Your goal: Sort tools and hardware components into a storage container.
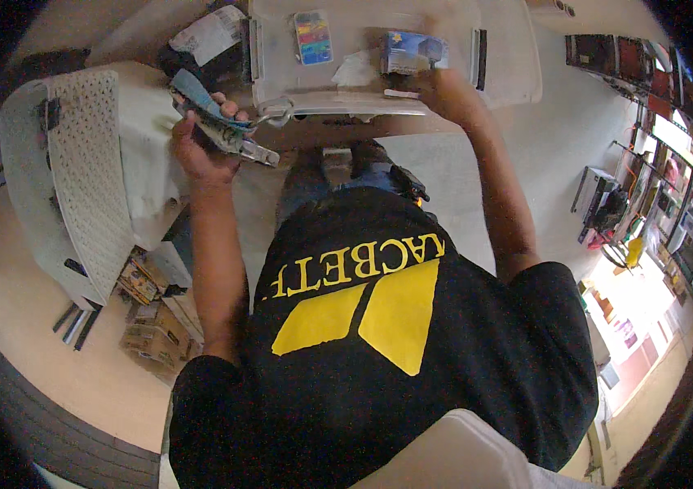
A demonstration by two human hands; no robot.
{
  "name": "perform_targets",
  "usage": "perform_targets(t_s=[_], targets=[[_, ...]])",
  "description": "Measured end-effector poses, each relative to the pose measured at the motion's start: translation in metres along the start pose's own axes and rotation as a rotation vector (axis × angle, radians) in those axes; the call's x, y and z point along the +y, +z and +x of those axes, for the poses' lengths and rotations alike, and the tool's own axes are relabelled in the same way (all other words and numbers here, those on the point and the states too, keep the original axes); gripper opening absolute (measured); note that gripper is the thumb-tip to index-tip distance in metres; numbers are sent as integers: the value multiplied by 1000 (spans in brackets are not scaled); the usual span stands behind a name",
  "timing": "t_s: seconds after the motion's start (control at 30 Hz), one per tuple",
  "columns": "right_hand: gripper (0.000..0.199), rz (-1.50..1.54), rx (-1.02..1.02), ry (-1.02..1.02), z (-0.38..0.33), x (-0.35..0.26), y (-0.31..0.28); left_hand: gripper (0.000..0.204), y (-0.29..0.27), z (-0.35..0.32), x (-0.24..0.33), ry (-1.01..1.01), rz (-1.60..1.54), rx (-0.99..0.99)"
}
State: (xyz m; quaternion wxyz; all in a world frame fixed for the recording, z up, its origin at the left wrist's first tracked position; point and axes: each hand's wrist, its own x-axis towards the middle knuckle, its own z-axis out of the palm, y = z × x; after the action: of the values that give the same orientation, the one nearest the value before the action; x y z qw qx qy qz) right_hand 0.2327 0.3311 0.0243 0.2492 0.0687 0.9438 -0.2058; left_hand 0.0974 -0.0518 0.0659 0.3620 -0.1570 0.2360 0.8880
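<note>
My left hand (pixel 206 155) is closed around a silver metal tool with a teal strip (pixel 236 147), fingers curled over its side. The tool's narrow end points right and down, and a metal ring or hook shape (pixel 275 112) shows next to it; whether they are joined I cannot tell. At the right, my right hand (pixel 447 94) reaches over the front edge of a translucent plastic bin or lid (pixel 363 98), just below a blue box (pixel 405 54). Its fingers are blurred, so a grip is not clear. A thin white piece (pixel 401 94) lies beside that hand.
A case of coloured small pieces (pixel 314 37) and a pale sheet (pixel 356 69) lie on the plastic surface. A black-and-white package (pixel 208 37) sits at upper left. A white perforated basket (pixel 86 171) and cardboard boxes (pixel 155 338) stand left; cluttered shelves (pixel 656 175) line the right.
</note>
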Motion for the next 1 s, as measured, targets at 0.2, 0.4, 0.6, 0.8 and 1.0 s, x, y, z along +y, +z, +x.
perform_targets(t_s=[0.2, 0.4, 0.6, 0.8, 1.0], targets=[[28, -92, 47, -8, 16, 22, 26, 61, -1, -19, -14, 21, -242, -204], [26, -239, -8, 30, 44, 22, 29, 60, -5, -22, -19, -171, -219, -236], [28, -40, -135, -143, 61, 26, 3, 66, -3, -21, -25, -118, -139, -91], [31, -23, -19, -318, 100, 31, -23, 57, -11, -11, -26, -164, -217, -199], [20, 287, 175, -319, 107, 41, -40, 50, 15, -5, -27, -148, -16, -38]])
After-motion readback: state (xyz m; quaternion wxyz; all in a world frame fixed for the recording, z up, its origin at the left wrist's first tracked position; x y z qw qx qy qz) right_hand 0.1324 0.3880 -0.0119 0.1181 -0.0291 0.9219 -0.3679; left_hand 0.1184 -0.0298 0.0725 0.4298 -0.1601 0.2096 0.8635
